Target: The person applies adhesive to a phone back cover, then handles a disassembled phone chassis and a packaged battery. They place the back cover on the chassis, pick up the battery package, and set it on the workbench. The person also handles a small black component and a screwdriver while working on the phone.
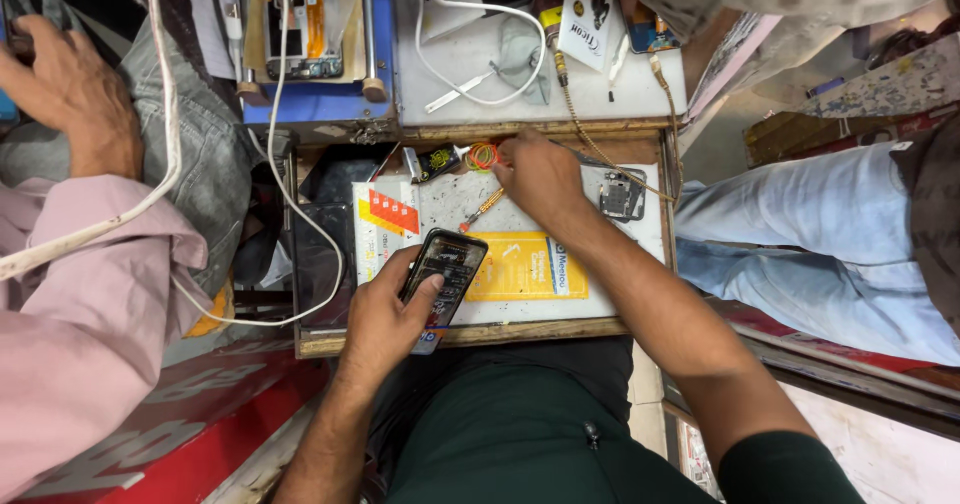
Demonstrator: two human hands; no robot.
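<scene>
Fingers of the left hand (385, 319) wrap a phone (445, 272) tilted up-right over the desk (560, 309); the right hand (540, 176) pinches at an orange coil (483, 156), beyond the phone's top end.

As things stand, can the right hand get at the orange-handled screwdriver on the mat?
Probably yes. The right hand rests at the far edge of the mat, beside the orange-handled screwdriver, with nothing lying between them. The left hand holds the phone nearer the body, out of the way.
</scene>
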